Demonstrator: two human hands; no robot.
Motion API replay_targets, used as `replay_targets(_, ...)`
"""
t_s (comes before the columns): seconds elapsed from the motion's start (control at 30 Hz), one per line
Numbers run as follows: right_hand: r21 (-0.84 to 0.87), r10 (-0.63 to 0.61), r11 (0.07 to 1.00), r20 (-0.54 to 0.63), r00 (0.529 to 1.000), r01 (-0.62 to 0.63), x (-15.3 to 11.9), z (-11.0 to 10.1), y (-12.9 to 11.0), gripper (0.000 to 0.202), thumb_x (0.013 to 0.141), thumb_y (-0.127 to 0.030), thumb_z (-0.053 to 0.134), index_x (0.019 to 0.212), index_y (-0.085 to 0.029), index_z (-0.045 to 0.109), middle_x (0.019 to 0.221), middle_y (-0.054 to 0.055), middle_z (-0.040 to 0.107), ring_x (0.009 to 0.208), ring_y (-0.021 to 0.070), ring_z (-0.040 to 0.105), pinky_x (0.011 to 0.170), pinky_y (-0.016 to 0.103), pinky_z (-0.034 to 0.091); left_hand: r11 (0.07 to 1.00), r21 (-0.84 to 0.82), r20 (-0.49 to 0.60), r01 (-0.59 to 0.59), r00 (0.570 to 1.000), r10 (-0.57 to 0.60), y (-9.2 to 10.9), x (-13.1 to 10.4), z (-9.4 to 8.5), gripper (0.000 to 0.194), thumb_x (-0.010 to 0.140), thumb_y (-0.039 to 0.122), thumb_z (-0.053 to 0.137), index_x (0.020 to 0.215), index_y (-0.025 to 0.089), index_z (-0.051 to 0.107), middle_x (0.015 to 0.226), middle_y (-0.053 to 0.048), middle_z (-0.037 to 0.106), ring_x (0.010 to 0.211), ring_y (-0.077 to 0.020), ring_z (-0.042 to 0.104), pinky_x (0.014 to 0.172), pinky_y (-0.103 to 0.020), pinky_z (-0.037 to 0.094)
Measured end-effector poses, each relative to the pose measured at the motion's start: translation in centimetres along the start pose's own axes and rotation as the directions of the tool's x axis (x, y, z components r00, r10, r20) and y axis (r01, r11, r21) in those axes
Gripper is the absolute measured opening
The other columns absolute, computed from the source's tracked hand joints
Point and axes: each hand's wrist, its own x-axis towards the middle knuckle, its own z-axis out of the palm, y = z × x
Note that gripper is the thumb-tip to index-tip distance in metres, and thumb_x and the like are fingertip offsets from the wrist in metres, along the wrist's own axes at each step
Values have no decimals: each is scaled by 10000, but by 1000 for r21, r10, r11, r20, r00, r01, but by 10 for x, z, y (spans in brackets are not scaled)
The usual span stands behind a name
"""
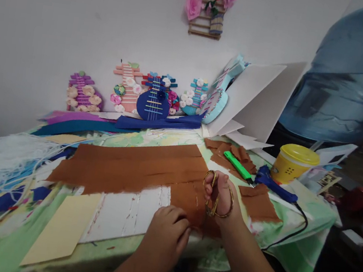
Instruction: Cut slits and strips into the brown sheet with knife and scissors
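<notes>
Nearest, the left hand (168, 231) lies curled at brown fabric (186, 202) on a white board (130, 214); whether it pinches the edge I cannot tell. The right hand (222, 198) grips gold scissors (213, 210), hiding some fabric, the blades hard to make out. Beyond lie a green cutter (238, 166) and blue glue gun (277, 187); farther, a water jug (347, 87) is cut off.

No lettering, brand or number can be read — the dark marks (290, 174) on the tub (294, 164), right of the right hand's (223, 198) fingers (208, 188), are too small to make out.
</notes>
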Motion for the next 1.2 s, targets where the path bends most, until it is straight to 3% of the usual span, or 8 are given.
replay_targets(0.23, 77, 37, 996, 9, 999, -37, -2, 0, 0, 449, 673, -623, 446, 657, -174, 458, 486, -65, 380, 367, 45, 343, 328, 161, 302, 998, -49, -1, -31, 1000, 31, -1, -1, -4, 155, 786, 160, 437, 800, 184, 589, 826, -40, 551, 781, -196, 474, 701, -378, 384)
replay_targets(0.53, 13, 69, 998, -110, 992, -68, -4, 8, 0, 389, 649, -510, 571, 560, -171, 402, 377, -87, 354, 286, 34, 309, 276, 147, 237, 994, -59, 60, -97, 993, 100, 0, -1, -7, 173, 805, 165, 419, 808, 181, 591, 791, -38, 547, 761, -187, 459, 680, -362, 372)
replay_targets(0.7, 55, 109, 993, -164, 980, -101, -9, 5, -5, 419, 665, -581, 497, 596, -177, 408, 405, -85, 345, 294, 36, 290, 277, 154, 232, 991, -56, 82, -122, 989, 126, 0, 0, -9, 156, 801, 167, 429, 749, 178, 576, 778, -29, 541, 763, -178, 458, 685, -348, 367)
replay_targets(0.87, 64, -23, 998, -19, 1000, 24, -12, -7, -16, 455, 648, -637, 458, 685, -184, 478, 495, -55, 386, 373, 56, 327, 338, 182, 250, 980, -70, 88, -184, 978, 190, -2, -3, -8, 131, 762, 137, 452, 799, 180, 569, 843, -32, 557, 803, -191, 449, 705, -361, 363)
replay_targets(1.0, 91, -204, 976, 42, 978, 199, -13, -13, -17, 455, 639, -643, 457, 725, -199, 506, 531, -39, 386, 425, 81, 352, 376, 209, 280, 968, -43, 42, -246, 968, 247, -5, -6, -3, 154, 711, 122, 475, 824, 181, 561, 870, -31, 565, 829, -200, 447, 723, -371, 361)
replay_targets(1.2, 62, -229, 972, 62, 971, 226, -15, -15, 0, 429, 633, -615, 484, 759, -206, 513, 543, -30, 397, 429, 88, 341, 355, 204, 274, 955, -83, 2, -285, 958, 287, -8, -8, 3, 168, 725, 123, 432, 822, 184, 554, 824, -21, 581, 818, -173, 488, 777, -354, 360)
